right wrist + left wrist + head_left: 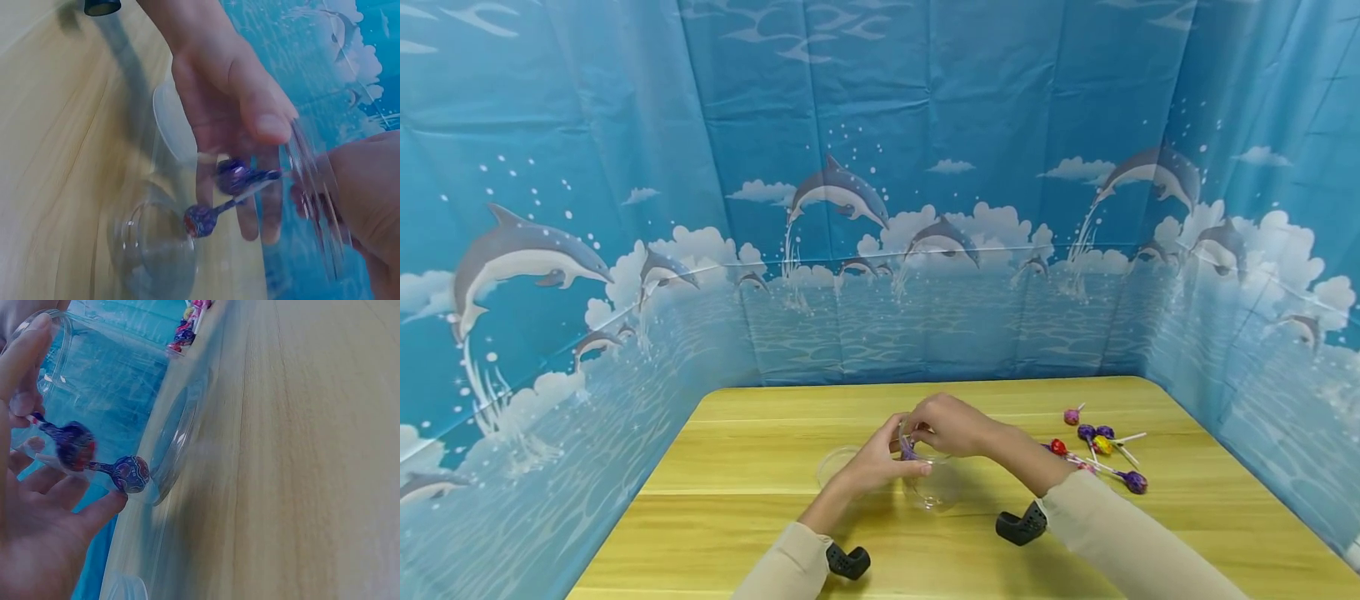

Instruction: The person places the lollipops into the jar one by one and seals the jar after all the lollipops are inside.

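Observation:
A clear plastic jar stands on the table, tilted in the wrist views by their angle. My left hand holds it, thumb near the rim and fingers spread along the far side. Over the jar's mouth, my right hand reaches in with its fingertips and pinches a purple-wrapped lollipop at the stick end. Another purple lollipop lies deeper in the jar, its wrapped head toward the bottom. Part of my right hand's fingers is hidden behind the rim in the head view.
A clear round lid lies on the table left of the jar. To the right are several loose lollipops, among them a yellow one, a pink one and a purple one. A dolphin-print curtain surrounds the table.

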{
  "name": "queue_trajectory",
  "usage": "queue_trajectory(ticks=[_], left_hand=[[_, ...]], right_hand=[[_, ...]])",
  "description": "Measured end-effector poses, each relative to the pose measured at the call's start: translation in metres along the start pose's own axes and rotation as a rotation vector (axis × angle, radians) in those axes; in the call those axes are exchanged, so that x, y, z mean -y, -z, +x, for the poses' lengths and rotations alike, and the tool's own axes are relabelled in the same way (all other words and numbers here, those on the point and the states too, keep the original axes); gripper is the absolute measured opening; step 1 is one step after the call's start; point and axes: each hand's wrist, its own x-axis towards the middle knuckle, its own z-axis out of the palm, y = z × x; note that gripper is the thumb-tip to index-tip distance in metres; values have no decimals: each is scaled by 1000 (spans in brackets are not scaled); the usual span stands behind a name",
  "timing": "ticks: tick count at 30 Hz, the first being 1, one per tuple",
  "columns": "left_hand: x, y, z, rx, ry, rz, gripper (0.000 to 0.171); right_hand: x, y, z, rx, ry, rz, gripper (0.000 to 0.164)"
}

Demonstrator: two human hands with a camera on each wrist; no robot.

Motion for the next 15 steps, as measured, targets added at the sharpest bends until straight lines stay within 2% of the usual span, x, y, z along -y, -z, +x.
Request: queue_trajectory(ticks=[6, 15], left_hand=[[0, 1, 1, 25, -14, -4, 72], [0, 0, -1, 13, -2, 3, 74]], right_hand=[[1, 0, 6, 80, 37, 54, 12], [1, -2, 5, 71, 43, 111, 14]])
